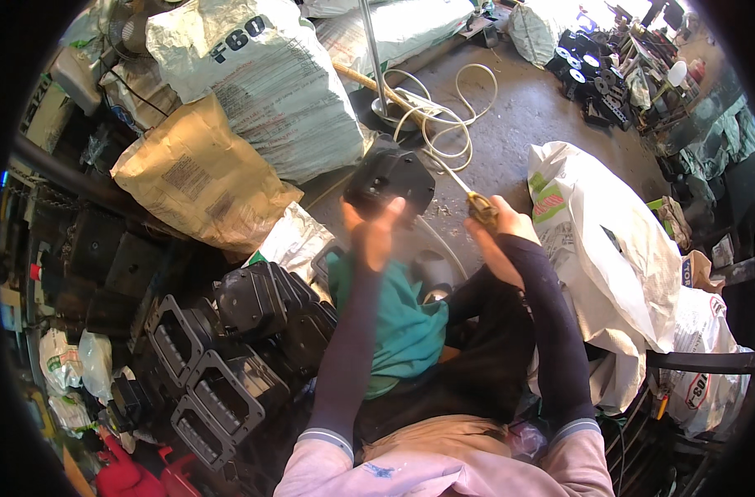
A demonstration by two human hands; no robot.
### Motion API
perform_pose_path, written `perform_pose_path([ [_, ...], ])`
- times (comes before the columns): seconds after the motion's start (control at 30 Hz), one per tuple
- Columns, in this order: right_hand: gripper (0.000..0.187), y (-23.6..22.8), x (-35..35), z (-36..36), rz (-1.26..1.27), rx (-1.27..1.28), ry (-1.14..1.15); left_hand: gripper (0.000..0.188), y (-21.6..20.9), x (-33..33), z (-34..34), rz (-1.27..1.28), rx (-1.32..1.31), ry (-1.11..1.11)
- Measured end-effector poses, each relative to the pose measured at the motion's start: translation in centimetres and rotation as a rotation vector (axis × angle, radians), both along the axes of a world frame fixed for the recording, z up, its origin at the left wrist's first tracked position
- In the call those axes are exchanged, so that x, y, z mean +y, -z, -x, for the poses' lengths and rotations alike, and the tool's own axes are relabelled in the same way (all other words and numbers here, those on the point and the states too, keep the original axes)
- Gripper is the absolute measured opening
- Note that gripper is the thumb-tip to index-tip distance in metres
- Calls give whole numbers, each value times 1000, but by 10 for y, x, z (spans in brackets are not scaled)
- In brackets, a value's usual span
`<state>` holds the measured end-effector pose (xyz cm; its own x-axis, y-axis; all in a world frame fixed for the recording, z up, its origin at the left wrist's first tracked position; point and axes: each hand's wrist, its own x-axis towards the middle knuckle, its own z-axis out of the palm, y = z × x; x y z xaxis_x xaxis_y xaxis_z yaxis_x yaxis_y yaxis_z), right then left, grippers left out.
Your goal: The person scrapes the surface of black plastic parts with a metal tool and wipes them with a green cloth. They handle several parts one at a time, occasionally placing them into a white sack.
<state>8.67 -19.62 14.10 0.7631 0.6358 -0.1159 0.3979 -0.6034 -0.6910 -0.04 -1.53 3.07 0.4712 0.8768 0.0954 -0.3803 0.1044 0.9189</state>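
Note:
My left hand (376,222) grips a black molded housing (391,178) from below, holding it up in front of me above my lap. My fingers wrap its near edge, and the hand is a little blurred. To its right, my right hand (503,236) is closed round a brass-coloured tool (482,209). A pale thin hose (453,172) runs up to the tool from loops on the floor. The tool's working end is hard to make out. A gap separates the tool from the housing. Under my left forearm, a green cloth (402,331) lies across my leg.
Black housings (257,298) with rectangular frames are piled at my left. Ahead stand a brown paper sack (207,178) and a large white sack (270,99). Another white sack (601,248) leans at my right. Black parts (588,70) are heaped on the floor at far right.

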Motion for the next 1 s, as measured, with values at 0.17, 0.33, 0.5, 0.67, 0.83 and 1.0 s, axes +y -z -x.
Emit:
perform_pose_path([
  [0.17, 36, 30, -29, 15, 173, 109, 34, 63, 15, 16, -4, 291, -56, -31],
  [0.33, 39, 44, -20, 62, 151, 73, -226, 57, 35, 28, -12, 412, -112, -53],
  [0.5, 35, 22, -13, 45, -77, 254, -81, 62, 21, 14, -7, 173, 171, -137],
  [0.67, 26, 23, -29, 6, -218, 188, 40, 67, 8, -7, -1, -421, 348, 24],
  [0.83, 24, 33, -37, -38, -427, 384, 125, 63, 6, -24, 7, -1349, 336, -40],
  [1.0, 27, 39, -39, -54, -570, 992, 105, 41, 3, -45, 29, -1511, 281, -122],
])
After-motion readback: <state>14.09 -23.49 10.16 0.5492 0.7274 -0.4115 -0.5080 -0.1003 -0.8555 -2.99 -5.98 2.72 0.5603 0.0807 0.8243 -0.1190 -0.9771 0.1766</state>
